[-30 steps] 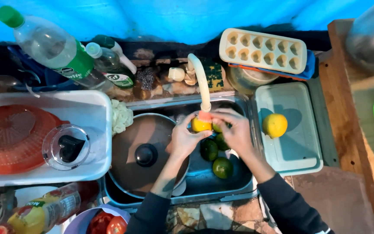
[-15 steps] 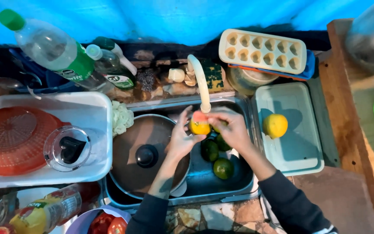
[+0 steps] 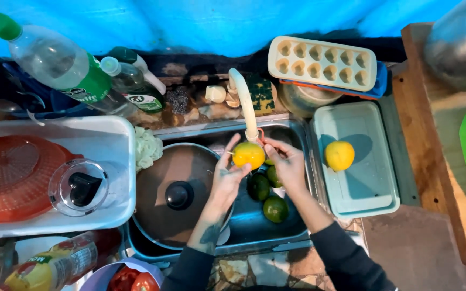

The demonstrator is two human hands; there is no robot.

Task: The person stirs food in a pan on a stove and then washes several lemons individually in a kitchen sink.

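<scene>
A yellow citrus fruit (image 3: 248, 154) is being held directly beneath the outlet of the pale tap spout (image 3: 245, 105), over the steel sink (image 3: 297, 132), apparently so that any water will fall on it and drain below. The left hand (image 3: 227, 180) is cupping the fruit from beneath and the side, its grip closing around the lower half; the right hand (image 3: 286, 161) is pressing against the fruit's far side with curled fingers, so both hands are sharing the hold. Whether water is running cannot be told.

Three green citrus fruits (image 3: 268, 191) are lying in the sink basin just below the hands. Beside them, a dark pan lid with a black knob (image 3: 176, 195) is filling the sink's left part.

To the right, a second yellow fruit (image 3: 339, 156) is resting alone on a pale green tray (image 3: 370, 188), apart from the unwashed-looking group. Above it an ice cube tray (image 3: 322, 63) is sitting across a bowl.

To the left, a white basin (image 3: 115, 161) is carrying an orange strainer (image 3: 12, 178) and a clear jug (image 3: 79, 186). Two plastic bottles (image 3: 63, 67) are lying behind the sink.
</scene>
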